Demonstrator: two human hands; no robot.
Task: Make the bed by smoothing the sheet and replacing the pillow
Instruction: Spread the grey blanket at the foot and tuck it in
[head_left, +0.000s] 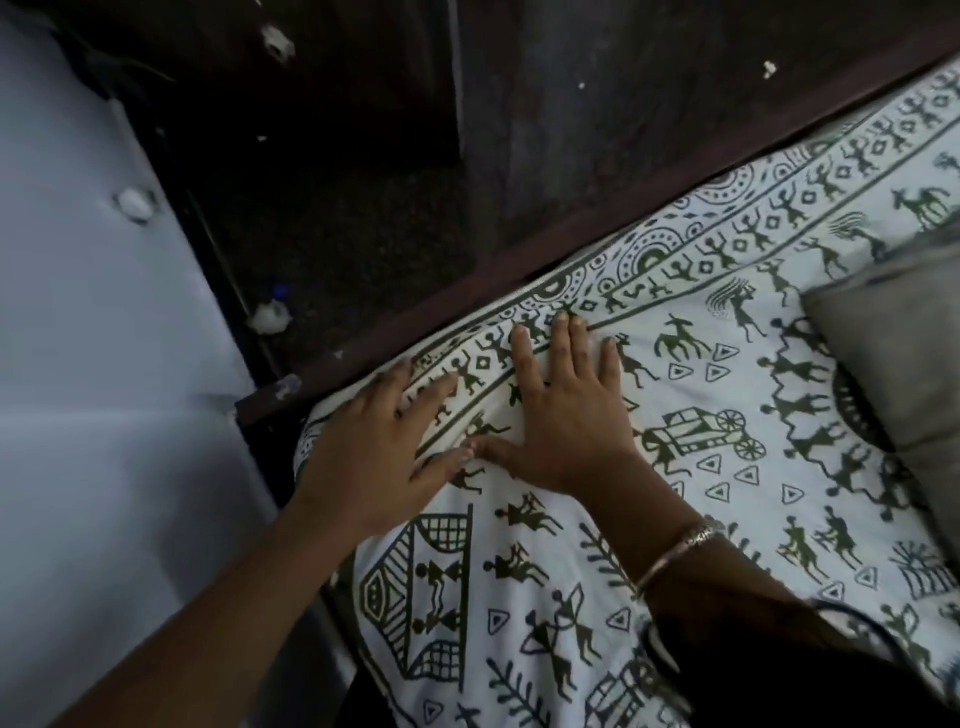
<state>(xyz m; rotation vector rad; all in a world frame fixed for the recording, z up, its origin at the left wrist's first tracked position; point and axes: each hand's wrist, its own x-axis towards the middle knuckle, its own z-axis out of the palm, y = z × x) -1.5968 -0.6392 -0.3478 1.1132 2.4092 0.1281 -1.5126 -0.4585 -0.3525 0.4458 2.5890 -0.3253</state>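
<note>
1. Up at the corner of the bed, both hands are laid flat on the sheet (675, 338). It is white with dark green stick-figure prints and is spread right up to the dark wooden frame (467, 254).
2. The left hand (374, 452) is placed at the very corner, palm down. Its fingers are straight and spread out, with the tips reaching the patterned border next to the frame. It's kinda blurred, so finer detail can't be made out.
3. The right hand (566, 415) is pressed palm-down just beside it, with fingers straight and fanned wide and tips on the same border band. Its thumb is stuck out sideways and touches the left thumb.
4. A few soft creases can be seen in the cloth between and around the two hands.
5. A thin metal bangle (680, 551) is worn on the right wrist, and a dark sleeve (779, 665) is seen further down that arm.
6. The grey pillow (893, 374) is found at the right edge, lying on the sheet and well apart from both hands. It is only partly in view.
7. A pale blue surface (104, 389) is seen left of the bed.
</note>
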